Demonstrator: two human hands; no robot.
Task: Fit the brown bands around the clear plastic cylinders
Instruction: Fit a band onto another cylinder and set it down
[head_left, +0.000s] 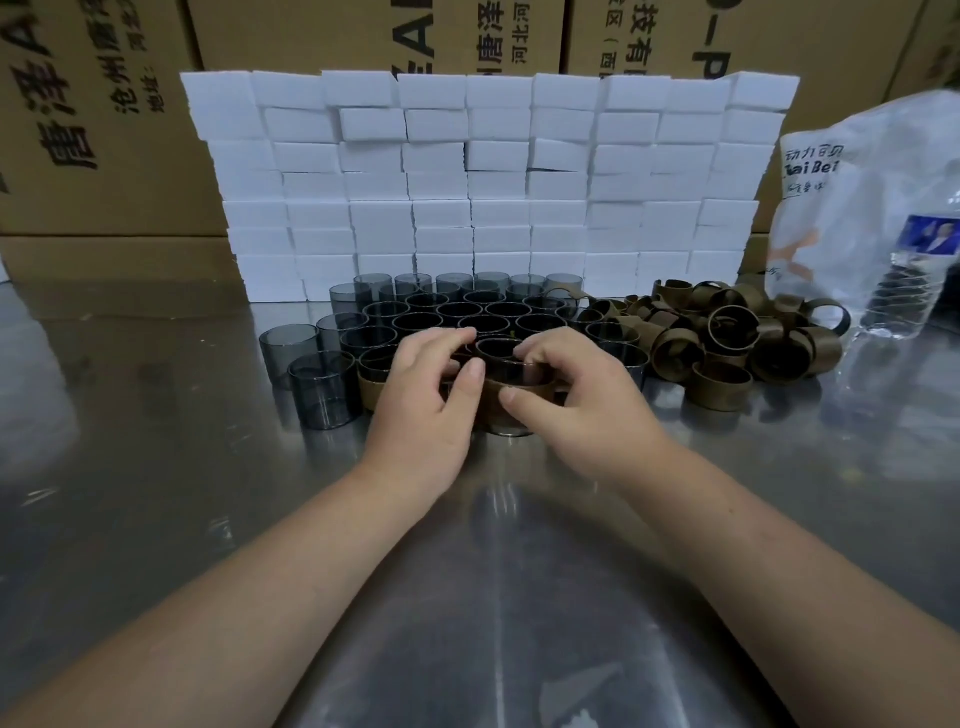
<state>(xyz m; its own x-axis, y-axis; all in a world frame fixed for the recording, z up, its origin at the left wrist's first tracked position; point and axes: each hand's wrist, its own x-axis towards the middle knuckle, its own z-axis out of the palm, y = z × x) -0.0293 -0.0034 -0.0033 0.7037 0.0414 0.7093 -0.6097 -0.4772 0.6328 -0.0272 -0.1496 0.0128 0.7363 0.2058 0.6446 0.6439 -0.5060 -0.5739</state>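
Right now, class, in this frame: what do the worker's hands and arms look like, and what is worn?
Left hand and right hand are bare: no gloves, rings or watch visible. The left forearm and right forearm are uncovered to the frame's edge, no sleeves in view. Thumbnails are short, unpainted.

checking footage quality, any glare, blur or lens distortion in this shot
Head view: glare and smeared reflections streak the steel table; wide-angle distortion bows the white block wall; the left hand, right hand and the banded cylinder they grip look slightly soft.
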